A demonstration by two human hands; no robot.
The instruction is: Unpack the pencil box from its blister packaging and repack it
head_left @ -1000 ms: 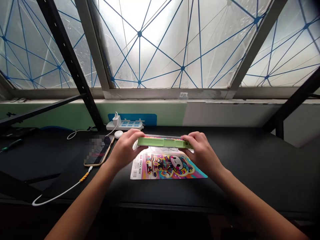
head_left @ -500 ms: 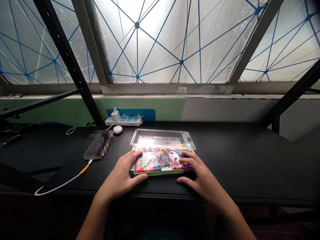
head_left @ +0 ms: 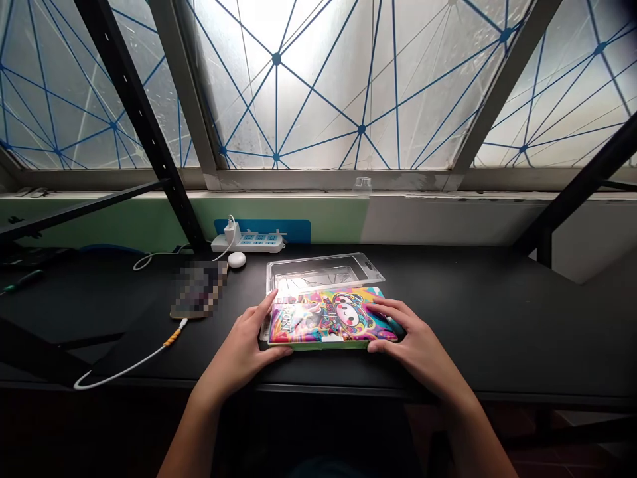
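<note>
A flat, brightly printed box [head_left: 331, 318] with a cartoon face and a green front edge lies on the black desk. My left hand [head_left: 249, 338] grips its left end, thumb along the front edge and fingers at the far side. At the right end, my right hand [head_left: 405, 332] has its fingers over the top and its thumb against the front corner. Behind the box rests a clear plastic tray [head_left: 323, 271], its front part overlapped by the box. Something dark shows under my right fingers; I cannot make out what it is.
To the left lies a blurred-out phone-like device [head_left: 199, 291] with a white cable [head_left: 124, 368]. A round white object [head_left: 237, 259] and a power strip [head_left: 253, 241] are near the wall. Black metal posts [head_left: 144, 126] flank the black desk [head_left: 478, 318] on both sides.
The printed box has shifted slightly right and apart from more of the clear tray, which now sits turned a little behind it. My right hand has moved right and closed on the box's end.
</note>
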